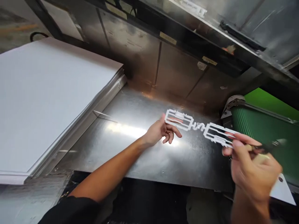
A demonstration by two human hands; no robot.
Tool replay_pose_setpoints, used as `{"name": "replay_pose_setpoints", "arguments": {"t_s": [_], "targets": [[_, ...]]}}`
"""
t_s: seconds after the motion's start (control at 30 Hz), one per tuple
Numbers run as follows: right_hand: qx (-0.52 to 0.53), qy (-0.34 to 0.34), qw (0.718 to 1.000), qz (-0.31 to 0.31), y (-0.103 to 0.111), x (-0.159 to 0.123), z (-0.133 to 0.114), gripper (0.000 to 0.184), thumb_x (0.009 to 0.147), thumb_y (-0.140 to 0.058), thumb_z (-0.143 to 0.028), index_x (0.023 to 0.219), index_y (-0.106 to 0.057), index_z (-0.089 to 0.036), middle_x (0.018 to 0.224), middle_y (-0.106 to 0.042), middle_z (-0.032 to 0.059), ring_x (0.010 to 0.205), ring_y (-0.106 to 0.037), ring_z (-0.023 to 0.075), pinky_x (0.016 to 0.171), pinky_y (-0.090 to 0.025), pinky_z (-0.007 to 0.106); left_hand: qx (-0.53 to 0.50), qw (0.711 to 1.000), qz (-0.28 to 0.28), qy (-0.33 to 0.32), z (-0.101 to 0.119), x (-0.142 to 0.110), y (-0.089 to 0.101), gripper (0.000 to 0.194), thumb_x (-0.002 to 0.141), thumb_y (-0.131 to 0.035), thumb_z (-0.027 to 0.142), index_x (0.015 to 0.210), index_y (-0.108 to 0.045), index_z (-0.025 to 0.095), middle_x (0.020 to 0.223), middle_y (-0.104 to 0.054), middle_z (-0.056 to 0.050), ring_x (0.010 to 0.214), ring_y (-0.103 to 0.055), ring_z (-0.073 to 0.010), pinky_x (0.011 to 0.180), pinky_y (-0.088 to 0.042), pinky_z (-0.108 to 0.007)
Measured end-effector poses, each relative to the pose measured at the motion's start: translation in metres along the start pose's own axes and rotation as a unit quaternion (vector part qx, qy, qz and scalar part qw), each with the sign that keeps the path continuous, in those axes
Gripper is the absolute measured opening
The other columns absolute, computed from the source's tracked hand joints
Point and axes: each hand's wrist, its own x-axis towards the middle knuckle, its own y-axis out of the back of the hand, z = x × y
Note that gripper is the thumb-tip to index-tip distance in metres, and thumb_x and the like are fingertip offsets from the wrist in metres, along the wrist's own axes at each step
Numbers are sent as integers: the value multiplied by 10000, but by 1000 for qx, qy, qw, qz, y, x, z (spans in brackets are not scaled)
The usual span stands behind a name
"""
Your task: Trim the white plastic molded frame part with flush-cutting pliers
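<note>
A white moulded plastic part (199, 126), two slotted rectangular frames joined by a thin wavy runner, is held up above the metal bench. My right hand (254, 168) pinches its right end between thumb and fingers. That hand also has a small hand tool (259, 149) with pale yellowish handles in its palm; it looks like cutters, but blur hides its tip. At the part's left end is my left hand (161, 132), thumb at the edge and one finger showing behind the slots. Its other fingers hang loosely curled below.
A large stack of white sheets (53, 102) covers the left side. Underneath lies a shiny metal bench (137, 158). To the right is a green conveyor belt (268, 130) with a white plate (282, 189) by it. A metal ledge (210, 28) carrying white pieces crosses overhead.
</note>
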Motion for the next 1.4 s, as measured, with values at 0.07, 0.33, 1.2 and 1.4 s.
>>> {"name": "replay_pose_setpoints", "arguments": {"t_s": [0.07, 0.33, 1.2, 1.4], "targets": [[40, -18, 999, -7, -38, 2, 16, 195, 924, -1035, -349, 1025, -901, -248, 1117, -806, 108, 651, -703, 227, 493, -624, 365, -38, 999, 26, -15, 9, 0, 5, 900, 981, -550, 968, 1247, -717, 125, 797, -787, -129, 451, -571, -171, 397, -322, -265], [160, -97, 974, -129, -76, 19, 78, 376, 956, -956, -287, 1321, -867, -298, 1163, -829, 108, 654, -712, 206, 564, -610, 342, -11, 962, 267, -50, 17, 9, 26, 534, 915, -724, 674, 1101, -655, 178, 677, -714, -37, 419, -517, -149, 381, -301, -228], [168, -181, 951, -187, -58, 1, 134, 432, 1047, -953, -401, 1461, -832, -391, 1108, -798, 48, 773, -702, 244, 781, -665, 477, 31, 933, 359, -20, 3, 21, 32, 253, 882, -688, 396, 984, -710, 165, 620, -610, -3, 449, -499, -134, 347, -264, -221], [161, -173, 954, -186, -59, 1, 135, 426, 1074, -927, -405, 1485, -818, -384, 1121, -798, 52, 790, -699, 241, 815, -656, 494, 12, 943, 333, -9, 2, 18, 33, 422, 930, -661, 389, 1233, -748, 108, 633, -615, 0, 474, -524, -140, 362, -293, -203]]}}
